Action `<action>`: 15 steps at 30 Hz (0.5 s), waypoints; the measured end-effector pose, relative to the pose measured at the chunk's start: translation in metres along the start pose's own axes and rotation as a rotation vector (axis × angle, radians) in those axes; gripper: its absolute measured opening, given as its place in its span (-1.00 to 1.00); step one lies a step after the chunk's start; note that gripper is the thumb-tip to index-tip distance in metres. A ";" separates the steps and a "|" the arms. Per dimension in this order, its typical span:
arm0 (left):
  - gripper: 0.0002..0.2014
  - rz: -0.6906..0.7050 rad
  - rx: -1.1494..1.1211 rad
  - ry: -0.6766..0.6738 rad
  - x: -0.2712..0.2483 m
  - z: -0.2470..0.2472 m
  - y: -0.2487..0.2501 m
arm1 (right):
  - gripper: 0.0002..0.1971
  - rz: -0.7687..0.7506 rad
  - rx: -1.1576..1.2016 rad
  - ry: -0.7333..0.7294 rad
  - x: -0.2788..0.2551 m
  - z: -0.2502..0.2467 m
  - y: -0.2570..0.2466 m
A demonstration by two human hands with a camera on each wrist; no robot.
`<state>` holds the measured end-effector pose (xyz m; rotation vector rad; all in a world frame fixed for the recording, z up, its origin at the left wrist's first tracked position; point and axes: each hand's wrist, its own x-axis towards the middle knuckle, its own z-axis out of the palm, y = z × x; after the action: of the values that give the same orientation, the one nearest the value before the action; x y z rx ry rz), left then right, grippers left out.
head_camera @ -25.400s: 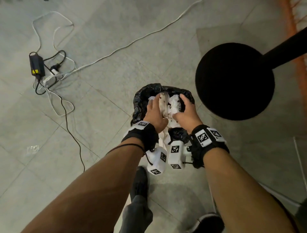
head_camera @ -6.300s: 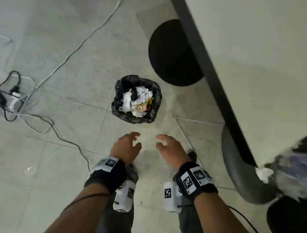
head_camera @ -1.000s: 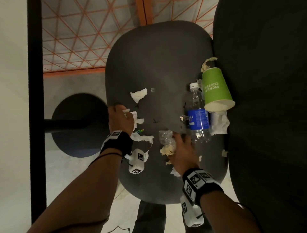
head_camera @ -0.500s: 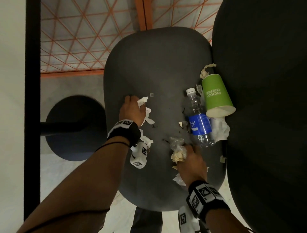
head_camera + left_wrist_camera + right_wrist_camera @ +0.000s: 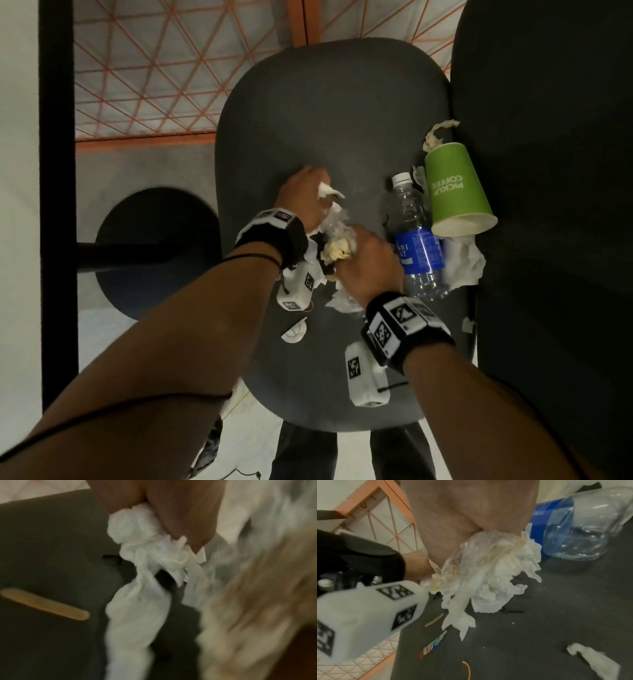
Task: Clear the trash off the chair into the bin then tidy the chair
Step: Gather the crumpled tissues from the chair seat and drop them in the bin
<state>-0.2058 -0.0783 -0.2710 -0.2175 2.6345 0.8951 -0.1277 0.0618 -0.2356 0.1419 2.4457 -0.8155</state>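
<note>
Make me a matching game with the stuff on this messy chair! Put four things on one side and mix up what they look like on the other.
Things:
1. paper cup
2. water bottle
3. white tissue
4. wooden stick

Looks:
A. clear, with a blue label, lying on its side
B. flat and tan, lying loose on the seat
C. green, tipped over by the backrest
D. scrunched up, gripped in the left hand

Pairs: 1-C, 2-A, 3-D, 4-B
</note>
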 end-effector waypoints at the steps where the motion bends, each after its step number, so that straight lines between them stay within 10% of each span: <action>1: -0.82 -0.101 -0.127 0.050 0.000 -0.006 -0.005 | -0.67 -0.002 -0.021 0.003 0.004 -0.002 -0.001; 7: -0.84 -0.462 -0.633 0.300 -0.051 -0.035 -0.051 | -0.67 -0.086 -0.194 -0.061 0.016 0.004 -0.011; 15: -0.77 -0.407 -0.125 0.142 -0.119 0.019 -0.048 | -0.52 -0.213 -0.459 -0.145 0.025 0.018 -0.011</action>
<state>-0.0783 -0.1004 -0.2677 -0.8430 2.5190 0.9259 -0.1434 0.0405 -0.2558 -0.3405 2.4642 -0.3149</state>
